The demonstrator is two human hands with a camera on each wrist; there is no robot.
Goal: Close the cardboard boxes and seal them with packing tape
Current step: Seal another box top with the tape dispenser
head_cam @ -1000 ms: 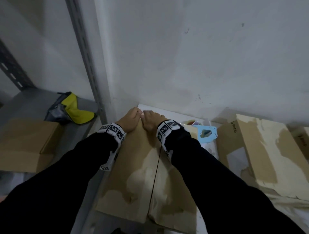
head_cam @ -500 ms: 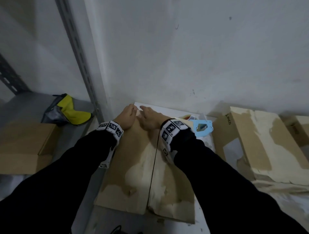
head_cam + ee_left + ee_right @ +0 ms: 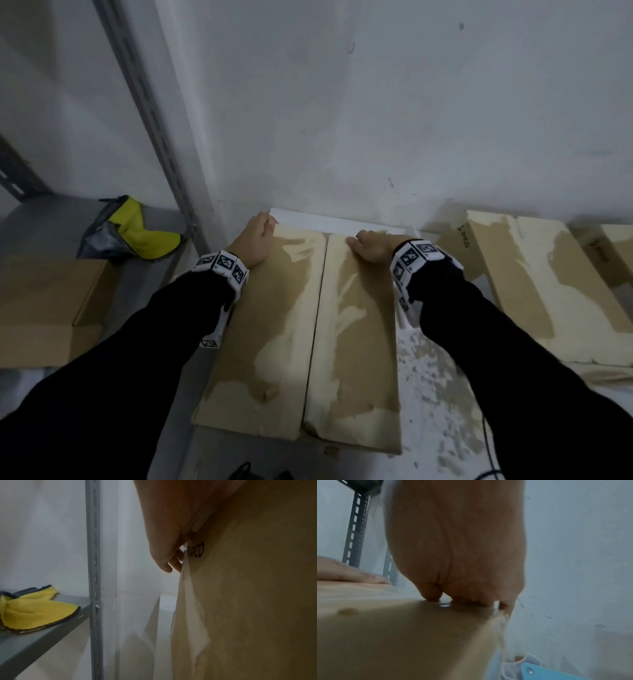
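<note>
Cardboard flaps [image 3: 274, 325] lie shut along a middle seam. Your left hand [image 3: 253, 240] and right hand [image 3: 373, 246] grip the far edge of the box [image 3: 356, 342], likely pinning them for sealing.

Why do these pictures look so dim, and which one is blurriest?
Head view: weak light, no glare, shelf post slanted by the wide lens. Left wrist view: left hand soft, print on the cardboard box readable. Right wrist view: blurriest, right hand and box top smeared.
</note>
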